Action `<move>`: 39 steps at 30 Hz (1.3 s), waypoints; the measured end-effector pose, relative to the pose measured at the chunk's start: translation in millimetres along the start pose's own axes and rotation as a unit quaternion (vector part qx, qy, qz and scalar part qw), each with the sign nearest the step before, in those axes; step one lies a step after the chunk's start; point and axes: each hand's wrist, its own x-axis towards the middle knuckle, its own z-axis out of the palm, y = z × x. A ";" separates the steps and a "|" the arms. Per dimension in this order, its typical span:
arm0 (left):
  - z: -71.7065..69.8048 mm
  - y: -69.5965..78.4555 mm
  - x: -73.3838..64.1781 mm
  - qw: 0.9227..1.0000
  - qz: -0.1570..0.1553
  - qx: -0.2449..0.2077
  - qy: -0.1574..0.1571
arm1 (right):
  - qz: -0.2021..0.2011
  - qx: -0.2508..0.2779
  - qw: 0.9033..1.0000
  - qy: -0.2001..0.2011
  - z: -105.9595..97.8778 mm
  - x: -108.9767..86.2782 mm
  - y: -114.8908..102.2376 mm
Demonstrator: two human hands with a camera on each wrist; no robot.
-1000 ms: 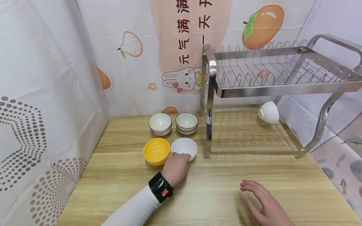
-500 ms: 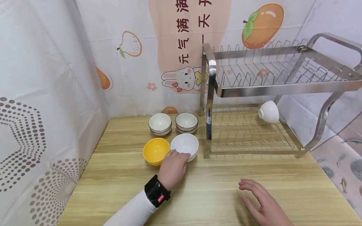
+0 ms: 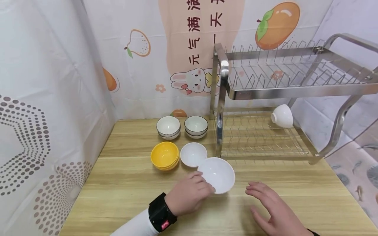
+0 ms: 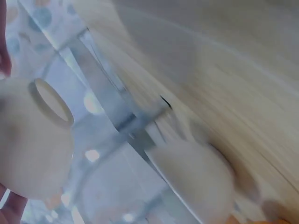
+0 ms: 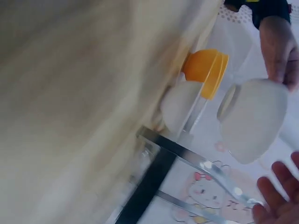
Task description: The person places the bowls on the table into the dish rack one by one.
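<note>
My left hand (image 3: 189,193) pinches the rim of a plain white bowl (image 3: 218,175), which hangs tilted above the table with its inside facing up. In the right wrist view the underside and foot ring of this held bowl (image 5: 254,119) show. A second white bowl (image 3: 193,154) stands on the table just behind it, beside stacked yellow bowls (image 3: 164,155). To the right of the held bowl, apart from it, my right hand (image 3: 273,206) is held with fingers extended and thumb spread, nothing in it.
Two stacks of dark-rimmed bowls, a left stack (image 3: 168,126) and a right stack (image 3: 196,125), stand at the back. A two-tier metal dish rack (image 3: 265,158) fills the right side; a white bowl (image 3: 282,116) sits tilted on its lower tier. Curtains (image 3: 138,82) hang behind.
My left hand has lifted the upper white bowl off the one beneath and brought it right and nearer to me. The right hand has barely shifted.
</note>
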 end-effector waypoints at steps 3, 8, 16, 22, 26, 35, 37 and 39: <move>-0.1 10.8 6.4 0.999 0.047 -0.002 -0.006 | -0.070 -0.013 0.997 -0.017 -2.6 10.0 0.1; 0.5 22.9 14.2 0.994 0.110 0.019 0.000 | -0.167 -0.036 0.984 -0.049 -4.8 22.1 -1.4; 3.3 29.5 16.0 0.994 0.108 0.000 -0.022 | -0.181 -0.039 0.980 -0.077 -1.0 11.0 2.0; 3.2 31.7 17.1 0.995 0.087 -0.029 -0.045 | -0.173 -0.042 0.979 -0.094 -1.6 8.7 2.3; 3.3 31.9 18.8 0.995 0.092 -0.022 -0.044 | -0.175 -0.041 0.979 -0.096 -3.5 9.2 3.1; 7.7 30.5 36.3 0.998 0.043 -0.006 -0.050 | -0.087 0.037 0.992 -0.078 -7.6 3.6 21.7; 8.6 29.9 40.0 0.999 0.029 0.004 -0.027 | -0.011 0.046 0.997 -0.065 -11.7 1.0 25.2; 9.7 29.4 44.0 1.000 0.020 0.006 0.000 | 0.093 0.043 0.993 -0.056 -18.4 0.0 27.8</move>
